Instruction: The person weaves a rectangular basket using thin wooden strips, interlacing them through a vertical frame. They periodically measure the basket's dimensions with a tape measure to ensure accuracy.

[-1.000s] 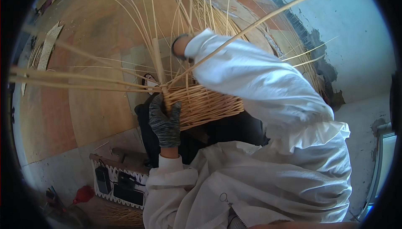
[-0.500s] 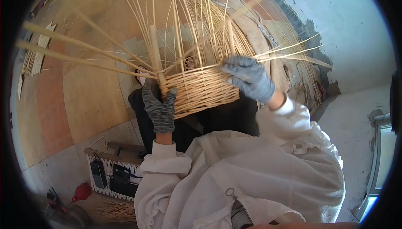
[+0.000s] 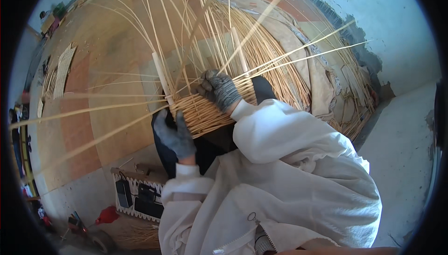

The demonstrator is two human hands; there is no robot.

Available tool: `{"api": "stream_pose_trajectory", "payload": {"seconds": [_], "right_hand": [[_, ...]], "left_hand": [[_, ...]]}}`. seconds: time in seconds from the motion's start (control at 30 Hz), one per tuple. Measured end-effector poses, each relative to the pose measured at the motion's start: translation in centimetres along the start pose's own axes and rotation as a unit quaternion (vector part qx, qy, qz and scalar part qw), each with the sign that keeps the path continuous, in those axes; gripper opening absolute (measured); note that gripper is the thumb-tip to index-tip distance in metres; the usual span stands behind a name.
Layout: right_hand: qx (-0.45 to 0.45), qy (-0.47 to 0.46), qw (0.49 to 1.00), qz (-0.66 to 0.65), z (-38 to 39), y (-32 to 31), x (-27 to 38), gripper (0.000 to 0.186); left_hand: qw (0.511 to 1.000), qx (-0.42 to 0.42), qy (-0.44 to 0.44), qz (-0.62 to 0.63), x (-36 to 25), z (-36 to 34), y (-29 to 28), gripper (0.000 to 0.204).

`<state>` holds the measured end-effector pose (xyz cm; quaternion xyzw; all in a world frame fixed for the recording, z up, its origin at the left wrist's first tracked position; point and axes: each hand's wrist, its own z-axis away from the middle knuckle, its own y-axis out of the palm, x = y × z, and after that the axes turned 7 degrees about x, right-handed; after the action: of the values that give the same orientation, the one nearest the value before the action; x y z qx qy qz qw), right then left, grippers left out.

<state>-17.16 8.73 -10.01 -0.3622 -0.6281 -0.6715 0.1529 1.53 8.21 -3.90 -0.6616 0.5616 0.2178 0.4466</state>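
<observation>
A half-woven wicker basket panel (image 3: 200,120) lies over my dark-trousered lap, with long loose rods fanning from it and two pale upright posts (image 3: 161,75) (image 3: 239,52) at its ends. My right hand (image 3: 217,87), in a grey speckled glove, has its fingers curled onto the top of the weave among the upright rods. My left hand (image 3: 175,131), also gloved, is at the lower left corner, thumb and forefinger apart; it is blurred, so whether it grips the weave is unclear.
A large bundle of long rods (image 3: 280,71) lies on cloth to the right, beside a patched wall (image 3: 396,36). Flat woven strips (image 3: 63,71) lie on the board floor at left. Lower left are a white-edged tray (image 3: 155,213) with black devices and a red object (image 3: 106,214).
Since half a second ago my right hand has moved left from the basket's right end to the middle of its top edge. The basket and my left hand sit lower in view.
</observation>
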Motion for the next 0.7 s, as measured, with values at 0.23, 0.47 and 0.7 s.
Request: {"api": "stream_pose_trajectory", "payload": {"seconds": [0.23, 0.47, 0.7], "right_hand": [[-0.062, 0.138, 0.926, 0.346, -3.2, 3.0, 9.7, 0.034], [-0.053, -0.048, 0.597, 0.799, -11.4, 4.1, 9.0, 0.057], [-0.089, -0.194, 0.845, 0.49, 2.2, 3.8, 12.6, 0.035]], "left_hand": [[0.909, 0.323, 0.17, -0.201, -0.6, -4.0, 3.9, 0.065], [0.847, 0.367, 0.123, -0.365, -0.4, -3.9, 6.8, 0.061], [0.794, 0.436, 0.067, -0.419, -1.4, -5.4, 6.5, 0.057]]}}
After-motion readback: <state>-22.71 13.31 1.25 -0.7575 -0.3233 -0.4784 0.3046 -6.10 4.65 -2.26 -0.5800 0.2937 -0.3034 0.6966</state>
